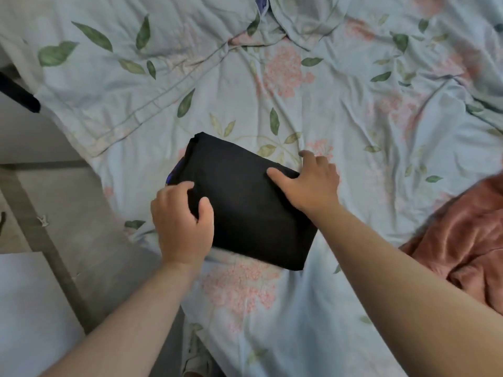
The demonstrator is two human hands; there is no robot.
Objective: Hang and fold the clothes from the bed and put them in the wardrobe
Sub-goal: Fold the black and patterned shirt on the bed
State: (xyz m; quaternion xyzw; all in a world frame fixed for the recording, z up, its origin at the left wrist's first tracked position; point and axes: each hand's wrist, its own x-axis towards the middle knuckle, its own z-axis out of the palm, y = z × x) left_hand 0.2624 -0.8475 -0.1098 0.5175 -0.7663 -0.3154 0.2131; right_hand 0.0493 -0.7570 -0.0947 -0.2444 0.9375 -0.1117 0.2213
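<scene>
From the left: my left hand [183, 221] curls over the near-left edge of the folded black garment [246, 202], thumb on top. It lies on the floral bed cover [353, 126], long axis running far-left to near-right. My right hand [310, 180] clasps its far-right edge. Both equally close, I'd lift together.

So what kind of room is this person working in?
Most likely a bedroom. The hands work over a bed with a floral bedsheet, a folded black garment lies on it, and a rumpled pink garment waits at the right.
</scene>
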